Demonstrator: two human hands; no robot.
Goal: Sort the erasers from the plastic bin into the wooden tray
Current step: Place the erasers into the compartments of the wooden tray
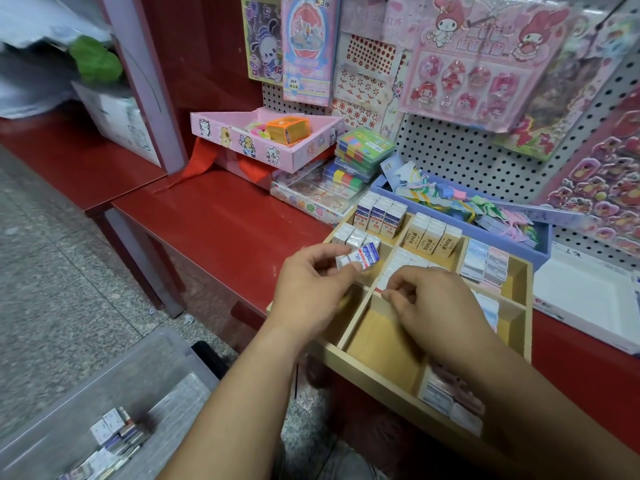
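Observation:
A wooden tray [377,344] with several compartments sits on the red shelf, most of them holding rows of boxed erasers. My left hand [311,289] pinches a white eraser with a red and blue wrapper [360,259] just above the tray's left compartments. My right hand [429,303] hovers over the tray's middle column with curled fingers, pinching a small white eraser [383,293] at a divider. The clear plastic bin [104,420] stands on the floor at the lower left with several erasers left inside.
A blue tray of bookmarks and tags [512,233] lies behind the wooden tray. A pink cardboard box [263,143] and stacked stationery packs [356,157] stand at the back. Sticker sheets hang on the pegboard [450,157]. A white box [588,306] is at the right.

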